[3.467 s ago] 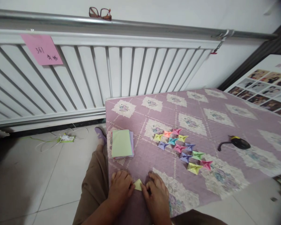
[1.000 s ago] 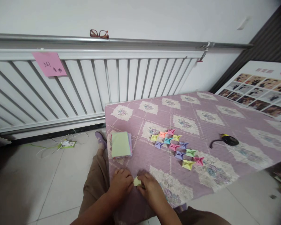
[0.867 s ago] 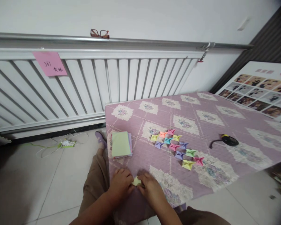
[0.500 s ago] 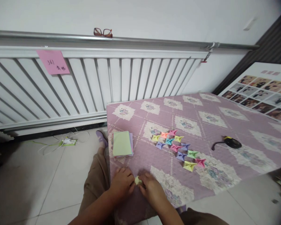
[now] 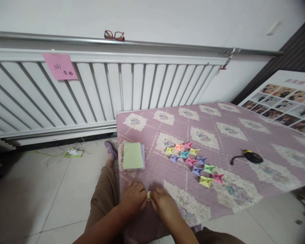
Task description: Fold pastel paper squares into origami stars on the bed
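Note:
Close to the table's near edge, a small pale yellow piece of folded paper (image 5: 148, 195) is pinched between my two hands. My left hand (image 5: 134, 196) grips it from the left with curled fingers, and my right hand (image 5: 164, 203) pinches its right side. Most of the paper is hidden behind my fingers. Just beyond my left hand lies a stack of coloured paper (image 5: 132, 156), light green on top. Right of the stack, several small folded paper figures (image 5: 184, 154) in pink, yellow, blue, purple and green sit in slanting rows.
The table (image 5: 152, 130) wears a purple floral cloth. A black object with a short cord (image 5: 252, 156) lies on its right part. Behind stands a white radiator (image 5: 132, 84) under a pipe holding eyeglasses (image 5: 114, 36). A power strip (image 5: 75, 153) with cables is on the floor at left.
My fingers have closed nearer together over the yellow paper, so less of it shows. The whole view has shifted slightly. The folded figures and the stack stay in place.

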A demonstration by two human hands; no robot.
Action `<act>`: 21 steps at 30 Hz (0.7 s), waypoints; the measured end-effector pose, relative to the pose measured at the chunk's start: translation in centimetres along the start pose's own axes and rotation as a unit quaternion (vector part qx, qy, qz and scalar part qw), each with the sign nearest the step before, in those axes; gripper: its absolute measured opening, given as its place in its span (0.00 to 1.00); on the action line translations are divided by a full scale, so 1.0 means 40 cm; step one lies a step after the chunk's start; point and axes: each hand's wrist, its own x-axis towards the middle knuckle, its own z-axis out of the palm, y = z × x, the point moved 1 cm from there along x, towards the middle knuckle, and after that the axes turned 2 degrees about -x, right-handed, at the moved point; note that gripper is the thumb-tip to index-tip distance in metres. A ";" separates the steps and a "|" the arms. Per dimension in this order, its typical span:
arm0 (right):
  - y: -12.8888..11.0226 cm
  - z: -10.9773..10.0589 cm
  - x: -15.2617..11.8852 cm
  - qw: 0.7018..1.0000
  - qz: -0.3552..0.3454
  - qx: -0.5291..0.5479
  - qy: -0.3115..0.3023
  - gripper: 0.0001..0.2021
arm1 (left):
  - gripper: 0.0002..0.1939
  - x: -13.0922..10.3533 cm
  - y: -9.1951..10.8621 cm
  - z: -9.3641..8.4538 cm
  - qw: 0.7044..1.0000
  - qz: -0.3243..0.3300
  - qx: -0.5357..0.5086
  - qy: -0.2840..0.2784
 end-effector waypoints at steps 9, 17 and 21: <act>-0.008 -0.021 0.025 0.999 -0.012 -0.014 0.033 0.09 | 0.06 0.026 -0.005 -0.014 0.999 0.018 -0.009 0.032; -0.008 -0.058 0.024 0.990 0.073 0.066 0.098 0.10 | 0.18 0.008 0.015 -0.054 0.975 -0.009 -0.167 0.150; -0.014 -0.063 0.018 0.976 0.089 0.155 0.126 0.09 | 0.18 -0.001 0.044 -0.062 0.980 -0.020 -0.158 0.120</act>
